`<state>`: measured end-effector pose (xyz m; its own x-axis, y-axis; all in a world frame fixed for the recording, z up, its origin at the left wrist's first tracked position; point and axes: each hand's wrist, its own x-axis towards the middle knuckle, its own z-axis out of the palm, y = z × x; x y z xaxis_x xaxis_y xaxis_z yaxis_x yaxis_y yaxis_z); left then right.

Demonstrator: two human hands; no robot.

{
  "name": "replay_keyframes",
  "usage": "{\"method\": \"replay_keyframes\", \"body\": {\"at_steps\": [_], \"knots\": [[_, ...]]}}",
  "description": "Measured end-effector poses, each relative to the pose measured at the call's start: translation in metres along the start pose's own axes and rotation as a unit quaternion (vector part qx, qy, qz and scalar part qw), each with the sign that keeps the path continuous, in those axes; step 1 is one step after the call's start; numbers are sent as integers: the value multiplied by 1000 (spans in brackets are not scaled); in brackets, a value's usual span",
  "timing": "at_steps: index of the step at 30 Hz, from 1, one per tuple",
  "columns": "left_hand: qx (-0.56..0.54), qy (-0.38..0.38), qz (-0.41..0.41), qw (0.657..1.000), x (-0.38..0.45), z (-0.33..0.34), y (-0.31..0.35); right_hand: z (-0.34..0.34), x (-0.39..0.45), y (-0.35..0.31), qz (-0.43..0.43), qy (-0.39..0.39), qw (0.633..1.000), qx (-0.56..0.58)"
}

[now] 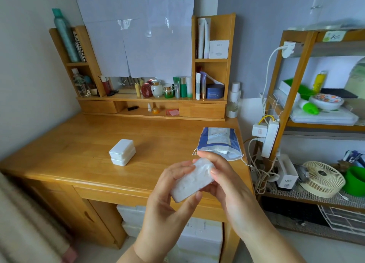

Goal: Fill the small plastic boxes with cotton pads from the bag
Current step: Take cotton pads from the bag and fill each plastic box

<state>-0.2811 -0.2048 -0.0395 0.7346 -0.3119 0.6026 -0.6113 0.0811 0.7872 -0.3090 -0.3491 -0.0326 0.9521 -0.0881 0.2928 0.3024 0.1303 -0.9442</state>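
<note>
both hands hold one small translucent white plastic box [192,180] in the air above the front edge of the table: the left hand [169,199] cups it from below with fingers curled round its near end, and the right hand [219,175] pinches its far end, thumb on top. the box is a rounded rectangle, frosted and slightly glossy, tilted with its far end higher; it looks packed with white pads, though the cloudy wall makes that hard to confirm.

on the honey-coloured wooden table [79,150], two more small white plastic boxes [122,152] sit stacked one on the other, well apart to the left. just beyond the right hand lies the blue-and-white soft plastic bag of cotton pads [218,142], flat, with its drawstring mouth open toward the person and white pads showing inside.

at the back, a wooden shelf unit [152,100] carries jars, tubes and bottles. beside the table on the right stands a wooden rack [284,104] with a white power strip [270,139], tangled cables and a cream plastic fan [323,178].
</note>
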Motion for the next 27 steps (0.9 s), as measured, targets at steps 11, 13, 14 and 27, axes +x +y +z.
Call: {"method": "replay_keyframes", "body": {"at_steps": [11,13,14,27], "knots": [[75,99,29,992,-1,11,3,4,1,6,60,-5,996,69],[96,105,65,988,0,13,2,4,1,5,65,1,996,61],[98,105,73,987,1,13,1,4,2,4,64,4,996,55],[117,104,53,986,8,6,5,10,-4,8,30,4,995,99]]}}
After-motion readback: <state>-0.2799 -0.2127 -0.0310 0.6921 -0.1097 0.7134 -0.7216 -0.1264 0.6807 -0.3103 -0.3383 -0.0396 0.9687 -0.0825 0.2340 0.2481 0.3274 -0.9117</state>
